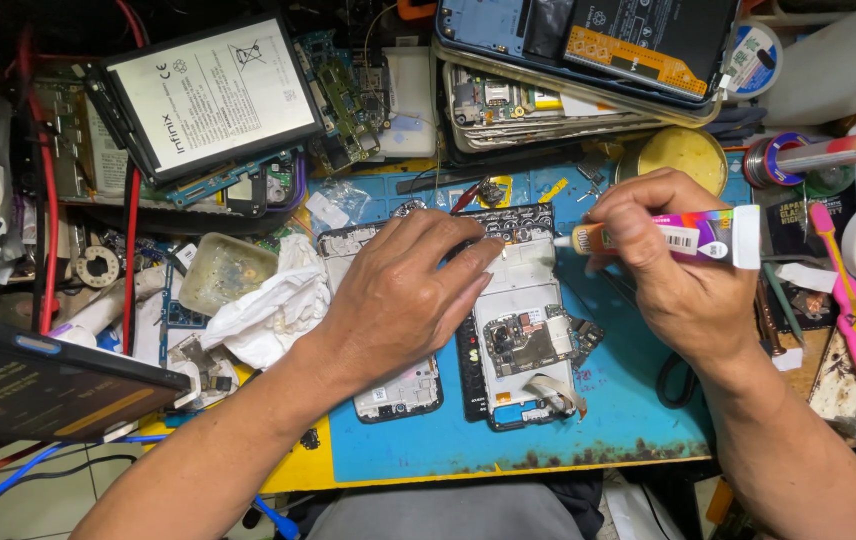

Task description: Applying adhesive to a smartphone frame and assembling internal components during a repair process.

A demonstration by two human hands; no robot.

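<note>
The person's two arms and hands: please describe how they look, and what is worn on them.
Both arms are bare from the frame's lower edge to the fingers: no sleeves, gloves, watch, bracelet or ring can be seen. The left hand and right hand have short, unpainted nails. Both forearms are uncovered, the right one showing fine hair. No markings or cables are attached to either.

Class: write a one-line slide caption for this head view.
Right hand points a glue tube at an opened phone steadied by the left hand.
</note>
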